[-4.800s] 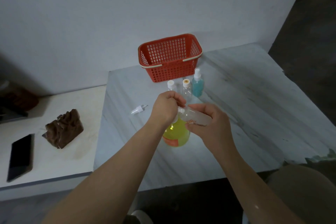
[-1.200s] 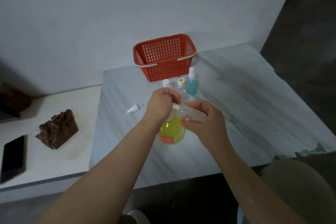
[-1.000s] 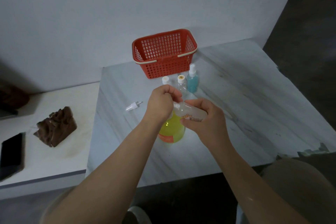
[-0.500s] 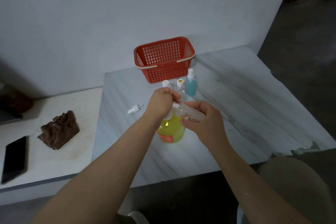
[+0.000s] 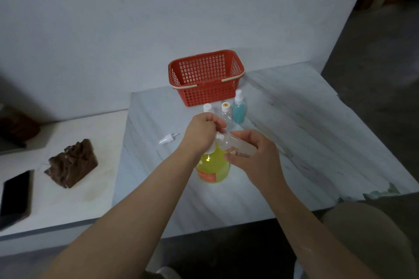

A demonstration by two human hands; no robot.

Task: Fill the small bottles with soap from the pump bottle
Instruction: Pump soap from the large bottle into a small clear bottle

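The pump bottle (image 5: 213, 165) stands upright on the desk (image 5: 294, 131), round-bodied, filled with yellow-green soap, an orange label low on its front. The left grip (image 5: 203, 133) covers its white pump head. A clear small bottle (image 5: 235, 146) with a printed label lies tilted in the right grip (image 5: 254, 156), its open mouth against the pump's spout. Farther back three small bottles stand upright in a close row: a white-capped bottle (image 5: 207, 107), a clear capped bottle (image 5: 226, 112) and a blue spray bottle (image 5: 238, 108). A loose white spray top (image 5: 168, 138) lies on its side to the left.
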